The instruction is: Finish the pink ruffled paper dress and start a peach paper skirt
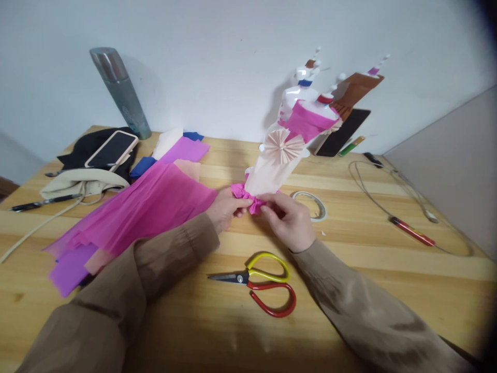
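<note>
A small dress form [283,140] wears a pink paper top, a pale pleated paper rosette [283,146] and a cream paper skirt. Gathered pink crepe paper [255,204] runs round the bottom of that skirt. My left hand [226,210] pinches the ruffle's left part between thumb and fingers. On the other side my right hand [289,220] is closed at the ruffle's right part, fingertips pressed on it. Below both hands lie scissors [240,278] with one yellow and one red handle. A roll of tape [320,207] lies just right of my right hand.
Pink crepe paper sheets [155,202] spread at left, beside a phone [112,149], a cream pouch [85,184] and a pen [42,202]. A bottle [124,93] stands by the wall. Behind are more decorated forms [297,98]; at right lie a cable [365,189] and a red-handled tool [413,231].
</note>
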A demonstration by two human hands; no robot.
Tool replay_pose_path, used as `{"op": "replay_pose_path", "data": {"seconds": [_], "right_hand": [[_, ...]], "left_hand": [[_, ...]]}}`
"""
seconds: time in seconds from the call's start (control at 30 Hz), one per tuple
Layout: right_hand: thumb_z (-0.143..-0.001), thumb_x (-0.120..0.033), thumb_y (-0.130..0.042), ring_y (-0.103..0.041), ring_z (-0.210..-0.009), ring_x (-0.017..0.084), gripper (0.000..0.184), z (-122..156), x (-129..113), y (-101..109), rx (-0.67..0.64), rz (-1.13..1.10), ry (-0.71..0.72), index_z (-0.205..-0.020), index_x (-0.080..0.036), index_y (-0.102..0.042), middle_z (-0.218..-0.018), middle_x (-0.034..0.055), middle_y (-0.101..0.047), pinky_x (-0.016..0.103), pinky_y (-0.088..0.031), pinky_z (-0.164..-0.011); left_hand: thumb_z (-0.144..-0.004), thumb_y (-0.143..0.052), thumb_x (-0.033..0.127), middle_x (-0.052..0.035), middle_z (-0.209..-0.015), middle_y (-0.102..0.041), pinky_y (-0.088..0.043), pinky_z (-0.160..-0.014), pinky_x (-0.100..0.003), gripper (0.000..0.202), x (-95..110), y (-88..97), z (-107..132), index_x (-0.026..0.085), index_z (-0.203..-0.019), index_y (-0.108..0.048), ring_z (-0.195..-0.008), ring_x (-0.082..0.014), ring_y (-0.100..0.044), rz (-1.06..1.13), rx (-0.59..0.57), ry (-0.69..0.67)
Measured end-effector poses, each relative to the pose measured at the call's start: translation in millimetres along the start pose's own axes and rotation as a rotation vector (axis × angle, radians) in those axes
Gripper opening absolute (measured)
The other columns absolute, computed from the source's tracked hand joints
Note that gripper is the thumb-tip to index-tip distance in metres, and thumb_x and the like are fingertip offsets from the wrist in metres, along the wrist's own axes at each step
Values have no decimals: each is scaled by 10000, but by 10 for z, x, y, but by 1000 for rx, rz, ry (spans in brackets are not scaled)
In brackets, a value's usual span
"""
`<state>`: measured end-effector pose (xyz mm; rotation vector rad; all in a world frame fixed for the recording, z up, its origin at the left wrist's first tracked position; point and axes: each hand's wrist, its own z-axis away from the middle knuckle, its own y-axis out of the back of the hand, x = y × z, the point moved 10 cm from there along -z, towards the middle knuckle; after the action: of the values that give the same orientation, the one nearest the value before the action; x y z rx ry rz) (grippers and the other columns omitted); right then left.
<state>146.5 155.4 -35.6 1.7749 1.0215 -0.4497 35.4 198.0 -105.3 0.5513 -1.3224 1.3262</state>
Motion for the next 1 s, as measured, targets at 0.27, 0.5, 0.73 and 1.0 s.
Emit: {"op": "replay_pose_path", "data": {"seconds": [0.27,0.5,0.73,1.0], "right_hand": [[-863,-128,-544,-500,-581,135,172,-14,-407,-113,59,710,405,-846,-182,-707,-768,59,-628,284,-297,-505],[-874,-170,-547,-565,-661,156,141,-26,-279,-42,39,508,301,-828,-184,-679,-816,62,-629,274,-379,-522],[-842,-117,-563,-578,-664,165,120,-68,-221,26,91,272,247,-776,-188,-635,-773,56,-628,283,-443,-567],[-826,-141,-572,-550,-616,151,131,-54,-162,112,127,117,200,-731,-201,-638,-721,38,-616,287,-448,-569]], "left_hand": [[-638,-659,93,52,-530,-531,-231,-395,-172,136,37,-42,26,153,-696,-552,-426,-38,-412,1,-24,-29],[-635,-709,126,61,-536,-507,-232,-396,-175,177,18,-24,12,156,-674,-538,-431,-36,-408,8,-3,-37],[-650,-706,136,55,-551,-523,-230,-401,-176,167,19,-17,18,153,-679,-542,-429,-31,-411,6,14,-43],[-611,-729,124,63,-547,-511,-218,-398,-176,214,45,-13,29,160,-690,-533,-433,-31,-405,25,29,-50]]}}
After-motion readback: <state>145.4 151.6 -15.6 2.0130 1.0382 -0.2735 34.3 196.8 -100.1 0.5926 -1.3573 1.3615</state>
